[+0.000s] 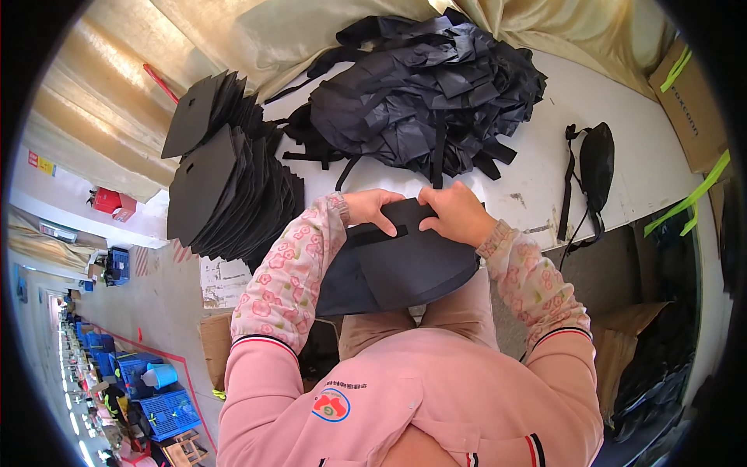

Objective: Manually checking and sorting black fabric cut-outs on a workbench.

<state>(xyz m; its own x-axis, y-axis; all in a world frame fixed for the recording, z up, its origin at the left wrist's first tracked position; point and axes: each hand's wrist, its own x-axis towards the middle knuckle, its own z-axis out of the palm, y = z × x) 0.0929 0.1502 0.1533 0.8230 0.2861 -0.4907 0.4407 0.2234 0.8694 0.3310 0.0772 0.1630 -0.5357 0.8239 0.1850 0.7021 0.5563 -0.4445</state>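
Observation:
Over my lap, against the table's near edge, I hold a dark panel with a rounded lower edge and a small dark slot near its top. Black fabric lies around its left side; whether the two are joined I cannot tell. My left hand grips the upper left, its thumb by the slot and its fingers partly hidden behind. At the upper right, my right hand pinches the top edge between thumb and bent fingers. Beyond both hands lies a big heap of black fabric bags with loose straps.
Stacked black panels with small slots stand at the table's left. A black pouch with a strap lies on the white table at right. Cardboard boxes and green-yellow straps are at the far right. A curtain hangs behind.

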